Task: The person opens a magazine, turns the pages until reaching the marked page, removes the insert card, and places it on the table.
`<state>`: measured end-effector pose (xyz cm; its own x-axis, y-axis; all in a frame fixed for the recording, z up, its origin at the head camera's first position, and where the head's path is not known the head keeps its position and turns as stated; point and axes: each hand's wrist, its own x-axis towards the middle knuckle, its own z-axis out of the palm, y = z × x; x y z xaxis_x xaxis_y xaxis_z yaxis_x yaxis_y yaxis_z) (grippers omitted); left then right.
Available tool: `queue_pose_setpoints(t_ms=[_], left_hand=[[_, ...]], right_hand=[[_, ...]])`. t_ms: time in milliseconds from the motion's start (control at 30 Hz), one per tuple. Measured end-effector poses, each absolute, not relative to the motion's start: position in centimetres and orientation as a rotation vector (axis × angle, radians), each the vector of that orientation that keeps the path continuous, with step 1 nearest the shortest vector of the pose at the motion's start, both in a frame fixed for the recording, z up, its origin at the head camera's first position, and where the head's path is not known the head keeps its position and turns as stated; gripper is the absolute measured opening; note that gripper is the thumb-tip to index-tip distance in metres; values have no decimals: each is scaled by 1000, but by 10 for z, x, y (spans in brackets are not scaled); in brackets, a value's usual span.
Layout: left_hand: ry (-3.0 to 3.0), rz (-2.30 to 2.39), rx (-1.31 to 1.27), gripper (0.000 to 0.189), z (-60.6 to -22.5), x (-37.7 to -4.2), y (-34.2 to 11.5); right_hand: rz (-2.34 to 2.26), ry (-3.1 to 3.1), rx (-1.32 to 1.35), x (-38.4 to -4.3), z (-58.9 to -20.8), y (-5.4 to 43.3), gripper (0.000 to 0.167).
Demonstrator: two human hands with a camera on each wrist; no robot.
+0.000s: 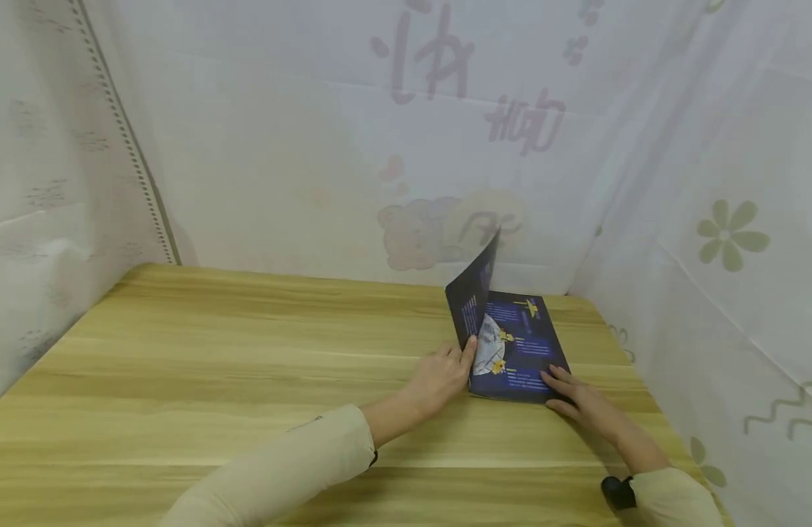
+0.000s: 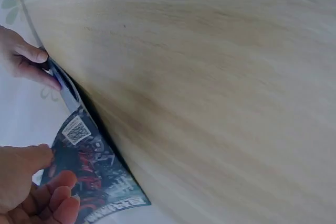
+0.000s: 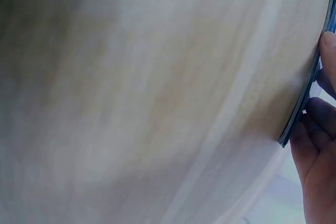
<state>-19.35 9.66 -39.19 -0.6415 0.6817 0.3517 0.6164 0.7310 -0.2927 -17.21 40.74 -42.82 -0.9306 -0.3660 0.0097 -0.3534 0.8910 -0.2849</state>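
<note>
A dark blue booklet point(image 1: 537, 344) lies open near the right end of the table, with a pale round picture, yellow figures and lines of print on its page. Its left leaf point(image 1: 474, 293) stands up at a steep angle. My left hand point(image 1: 441, 377) pinches the lower part of that leaf by the fold. In the left wrist view, the fingers of that hand bend against the cover point(image 2: 94, 166), which bears a QR code. My right hand point(image 1: 586, 406) holds the lower right corner, fingers on the page and thumb at the near edge. The right wrist view shows only the booklet's edge point(image 3: 302, 103).
The wood-grain table point(image 1: 247, 351) stretches left of the booklet. White printed cloth point(image 1: 280, 146) hangs behind the table and along both sides. A dark band point(image 1: 619, 492) sits at the right wrist, next to the light sleeve.
</note>
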Motion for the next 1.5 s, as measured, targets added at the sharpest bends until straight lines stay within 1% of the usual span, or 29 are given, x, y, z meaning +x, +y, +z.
queue_pose_setpoints(t_ms=[267, 500, 600, 733, 900, 1033, 1100, 1267, 1433, 1500], left_hand=[[-2489, 238, -909, 39, -387, -185, 81], [-2428, 302, -867, 34, -390, -184, 72], [-2365, 368, -871, 32, -392, -188, 68], [-2265, 401, -896, 24, -397, -198, 61], [-2379, 377, -1028, 14, -399, -206, 53], [-2567, 294, -1083, 21, -401, -208, 49], [-2620, 261, -1091, 29, -403, -208, 47], [-2660, 330, -1120, 43, -411, -205, 42], [-2699, 356, -1143, 53, -419, -199, 38], [-2707, 351, -1145, 53, -422, -196, 38]], right_hand=[[-435, 3001, -550, -169, -425, 408, 53], [-412, 3010, -542, -169, -424, 408, 52], [-400, 3012, -541, -170, -424, 409, 52], [-394, 3013, -542, -171, -423, 408, 51], [-402, 3011, -555, -171, -423, 407, 51], [-399, 3014, -576, -173, -424, 407, 51], [-400, 3015, -586, -173, -424, 408, 51], [-402, 3014, -591, -174, -423, 408, 52], [-407, 3003, -609, -173, -422, 409, 53], [-417, 2996, -612, -173, -421, 410, 53]])
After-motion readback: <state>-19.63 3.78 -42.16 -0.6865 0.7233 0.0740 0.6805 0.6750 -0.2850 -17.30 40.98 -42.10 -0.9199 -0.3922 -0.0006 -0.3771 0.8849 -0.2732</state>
